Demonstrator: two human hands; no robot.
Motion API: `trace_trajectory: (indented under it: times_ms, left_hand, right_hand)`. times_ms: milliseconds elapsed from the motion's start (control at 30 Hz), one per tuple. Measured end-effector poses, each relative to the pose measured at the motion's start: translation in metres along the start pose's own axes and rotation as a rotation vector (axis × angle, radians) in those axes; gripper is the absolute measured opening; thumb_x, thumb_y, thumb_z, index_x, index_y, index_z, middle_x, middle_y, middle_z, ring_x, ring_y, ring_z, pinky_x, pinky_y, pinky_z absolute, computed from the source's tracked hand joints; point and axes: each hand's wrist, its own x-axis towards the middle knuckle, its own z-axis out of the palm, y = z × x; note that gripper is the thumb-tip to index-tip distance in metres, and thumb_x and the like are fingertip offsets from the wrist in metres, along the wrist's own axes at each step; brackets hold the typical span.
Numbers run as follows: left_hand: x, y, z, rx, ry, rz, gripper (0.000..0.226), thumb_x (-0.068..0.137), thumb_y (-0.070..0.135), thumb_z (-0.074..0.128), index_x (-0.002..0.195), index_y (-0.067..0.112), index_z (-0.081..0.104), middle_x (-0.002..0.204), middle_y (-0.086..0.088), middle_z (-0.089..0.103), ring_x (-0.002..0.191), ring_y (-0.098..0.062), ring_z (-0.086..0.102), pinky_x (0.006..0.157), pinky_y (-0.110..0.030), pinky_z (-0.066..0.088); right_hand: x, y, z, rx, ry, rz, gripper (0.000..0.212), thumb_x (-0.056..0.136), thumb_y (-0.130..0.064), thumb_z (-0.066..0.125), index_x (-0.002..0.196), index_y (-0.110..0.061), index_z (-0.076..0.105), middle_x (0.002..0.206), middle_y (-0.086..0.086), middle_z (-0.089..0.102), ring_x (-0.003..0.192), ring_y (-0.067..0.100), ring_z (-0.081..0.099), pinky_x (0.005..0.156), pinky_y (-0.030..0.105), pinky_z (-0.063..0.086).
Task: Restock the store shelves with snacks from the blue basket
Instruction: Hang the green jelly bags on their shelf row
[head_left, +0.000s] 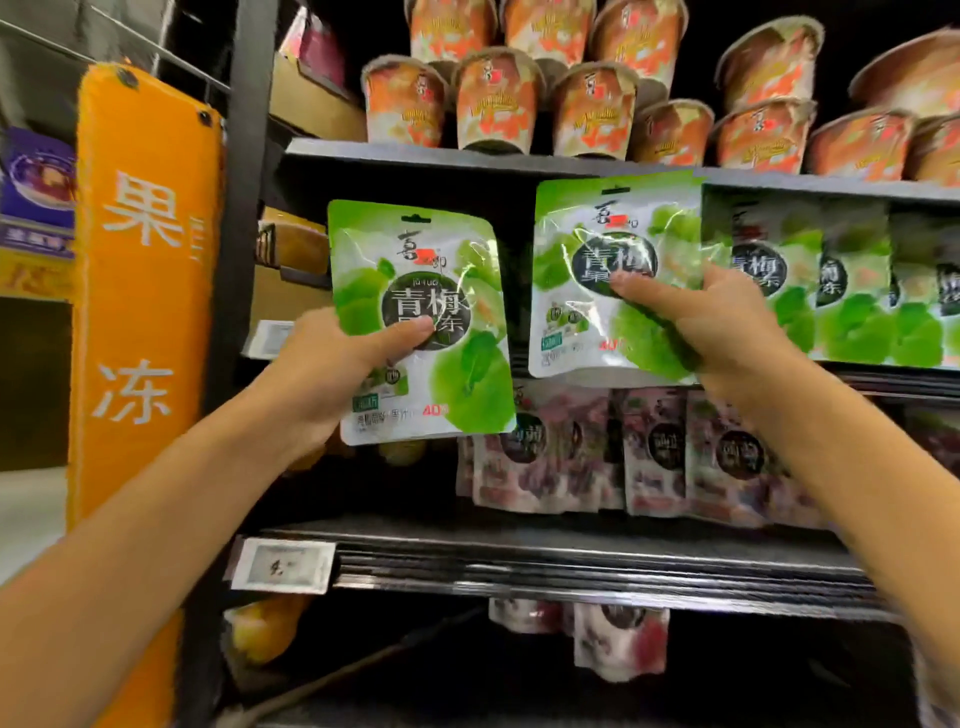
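Observation:
Two green snack pouches are up in front of the shelves. My left hand (332, 364) grips the left green pouch (447, 291) by its lower left edge, thumb across the front, in front of a dark gap at the shelf's left end. My right hand (711, 322) holds the right green pouch (587, 249), thumb on its dark label, right beside a row of matching green pouches (831, 291) standing on the middle shelf (883, 382). The blue basket is not in view.
Orange cup snacks (498, 98) fill the top shelf. Purple pouches (660, 457) stand on the shelf below, with more lower down. An orange vertical sign (140, 291) and a dark upright post (249, 156) border the left. A price tag (283, 565) sits on the lower shelf edge.

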Motion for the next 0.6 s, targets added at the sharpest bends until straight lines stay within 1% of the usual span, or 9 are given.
trace_trajectory:
  times_ms: [100, 133, 200, 300, 367, 400, 467, 533, 600]
  left_hand:
    - [0.008, 0.0, -0.01, 0.014, 0.008, -0.011, 0.026, 0.077, 0.023, 0.078, 0.101, 0.015, 0.072, 0.09, -0.001, 0.078, 0.078, -0.016, 0.075, 0.052, -0.021, 0.056]
    - [0.01, 0.0, -0.014, 0.023, 0.005, -0.012, 0.026, 0.077, 0.024, 0.078, 0.1, 0.015, 0.072, 0.09, 0.0, 0.078, 0.077, -0.016, 0.075, 0.052, -0.021, 0.056]
    - [0.014, -0.002, -0.021, 0.047, -0.014, -0.012, 0.028, 0.077, 0.025, 0.078, 0.102, 0.015, 0.072, 0.091, -0.001, 0.078, 0.079, -0.017, 0.075, 0.058, -0.026, 0.057]
    - [0.018, -0.007, -0.031, 0.056, -0.025, -0.025, 0.031, 0.077, 0.025, 0.078, 0.105, 0.014, 0.072, 0.094, -0.002, 0.078, 0.084, -0.02, 0.075, 0.071, -0.033, 0.057]
    - [0.021, -0.011, -0.035, 0.041, -0.022, -0.038, 0.03, 0.078, 0.025, 0.077, 0.105, 0.014, 0.072, 0.095, -0.003, 0.078, 0.086, -0.022, 0.075, 0.073, -0.035, 0.057]
    - [0.022, -0.013, -0.036, 0.031, -0.021, -0.038, 0.029, 0.079, 0.024, 0.077, 0.105, 0.014, 0.072, 0.095, -0.003, 0.078, 0.086, -0.022, 0.075, 0.075, -0.035, 0.057]
    - [0.023, -0.016, -0.037, 0.009, -0.027, -0.033, 0.027, 0.079, 0.023, 0.077, 0.104, 0.014, 0.072, 0.095, -0.003, 0.078, 0.087, -0.022, 0.075, 0.077, -0.037, 0.057]
    - [0.024, -0.019, -0.036, -0.016, -0.041, -0.031, 0.027, 0.079, 0.022, 0.077, 0.104, 0.015, 0.072, 0.094, -0.002, 0.078, 0.085, -0.021, 0.075, 0.071, -0.034, 0.058]
    - [0.024, -0.022, -0.033, -0.038, -0.06, -0.029, 0.028, 0.078, 0.022, 0.077, 0.104, 0.014, 0.072, 0.094, -0.002, 0.078, 0.084, -0.019, 0.075, 0.062, -0.027, 0.059]
  right_hand:
    - [0.025, -0.006, 0.026, -0.051, 0.006, 0.053, 0.061, 0.066, -0.022, 0.091, 0.114, 0.0, 0.062, 0.091, 0.011, 0.074, 0.065, 0.018, 0.072, 0.056, 0.03, 0.059]
    - [0.031, -0.006, 0.034, -0.048, 0.008, 0.076, 0.062, 0.066, -0.019, 0.09, 0.116, 0.003, 0.06, 0.089, 0.012, 0.074, 0.063, 0.018, 0.072, 0.054, 0.031, 0.059]
    - [0.042, -0.005, 0.047, -0.023, 0.006, 0.113, 0.053, 0.069, -0.012, 0.088, 0.111, 0.005, 0.06, 0.076, 0.009, 0.073, 0.053, 0.016, 0.07, 0.046, 0.027, 0.055]
    - [0.051, -0.002, 0.066, -0.055, 0.022, 0.145, 0.053, 0.069, -0.012, 0.089, 0.11, 0.004, 0.059, 0.083, 0.009, 0.073, 0.056, 0.015, 0.071, 0.048, 0.025, 0.056]
    - [0.058, -0.003, 0.075, -0.03, 0.038, 0.147, 0.049, 0.07, -0.008, 0.087, 0.106, 0.004, 0.058, 0.075, 0.01, 0.072, 0.048, 0.014, 0.068, 0.042, 0.025, 0.053]
    - [0.062, -0.004, 0.078, -0.013, 0.052, 0.148, 0.048, 0.07, -0.006, 0.087, 0.106, 0.005, 0.057, 0.077, 0.012, 0.072, 0.047, 0.015, 0.068, 0.041, 0.026, 0.053]
    - [0.068, -0.004, 0.086, 0.004, 0.076, 0.163, 0.054, 0.069, -0.006, 0.087, 0.111, 0.008, 0.056, 0.094, 0.02, 0.071, 0.054, 0.021, 0.071, 0.044, 0.029, 0.055]
    - [0.073, -0.001, 0.094, -0.012, 0.103, 0.155, 0.059, 0.069, -0.007, 0.088, 0.115, 0.009, 0.055, 0.103, 0.022, 0.07, 0.06, 0.023, 0.072, 0.045, 0.03, 0.055]
    - [0.074, 0.007, 0.1, -0.082, 0.131, 0.149, 0.063, 0.07, -0.012, 0.088, 0.119, 0.006, 0.053, 0.107, 0.019, 0.068, 0.072, 0.025, 0.07, 0.049, 0.033, 0.057]
